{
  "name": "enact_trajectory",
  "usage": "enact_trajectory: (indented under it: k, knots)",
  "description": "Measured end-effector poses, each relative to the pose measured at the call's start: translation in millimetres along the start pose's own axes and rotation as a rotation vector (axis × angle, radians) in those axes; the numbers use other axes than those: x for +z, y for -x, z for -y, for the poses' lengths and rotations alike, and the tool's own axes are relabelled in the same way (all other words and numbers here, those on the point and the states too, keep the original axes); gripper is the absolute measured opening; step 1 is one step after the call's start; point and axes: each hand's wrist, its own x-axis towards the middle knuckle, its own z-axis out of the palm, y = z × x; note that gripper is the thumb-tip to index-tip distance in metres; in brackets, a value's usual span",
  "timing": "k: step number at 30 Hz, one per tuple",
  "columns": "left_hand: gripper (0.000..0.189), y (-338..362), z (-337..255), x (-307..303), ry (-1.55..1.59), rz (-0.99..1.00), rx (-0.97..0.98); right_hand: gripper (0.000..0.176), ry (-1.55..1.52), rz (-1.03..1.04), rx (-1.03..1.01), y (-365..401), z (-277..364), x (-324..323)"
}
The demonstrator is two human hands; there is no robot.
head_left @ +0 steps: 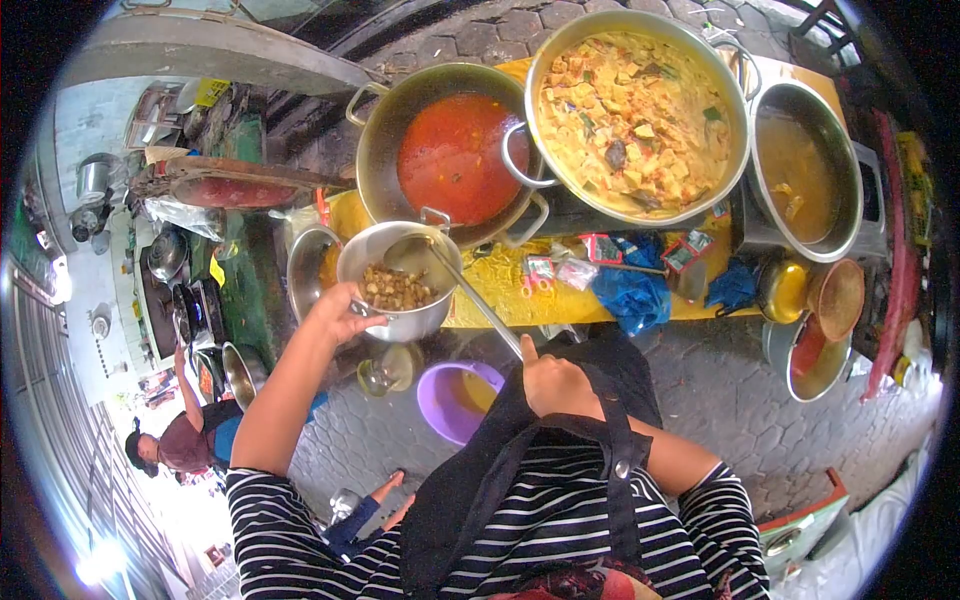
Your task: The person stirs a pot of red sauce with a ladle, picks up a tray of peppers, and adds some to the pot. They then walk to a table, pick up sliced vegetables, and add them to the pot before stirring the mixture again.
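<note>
A table (pixel 560 308) with a yellow cover stretches ahead of both hands. On it, ahead of the right hand (pixel 562 385) and slightly to its right, is the big pot (pixel 640 22), nearly full of creamy yellow stew (pixel 640 130) with pale cubes and bits of green and red. Beyond the left hand (pixel 340 312), a little to its right, stands a deep pot (pixel 385 130) with smooth red sauce (pixel 455 155) spread over its bottom. Far ahead and to the right of the right hand, a steel pot (pixel 800 97) holds thin brown broth (pixel 800 175) with a few lumps showing. To the left of the right hand, down on the floor, a purple bucket (pixel 435 410) has cloudy yellowish liquid in it.

The small pot (pixel 410 327) is right at the left hand, which is closed on its rim. It is dull silver, with brown chunky pieces (pixel 395 288) heaped low inside. A long-handled metal ladle (pixel 490 312) slants across it, bowl inside the far wall, shaft running back over the rim to the right hand, which is wrapped around the handle, index finger stretched along it.
</note>
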Motion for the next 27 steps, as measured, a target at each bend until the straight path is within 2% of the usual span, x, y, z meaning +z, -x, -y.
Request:
enact_trajectory:
  k: [27]
  knots:
    - [0.046,-4.0,-2.8,4.0,-0.043,0.001,0.019,0.035,-0.011,-0.056,0.030,6.3,2.1,0.4]
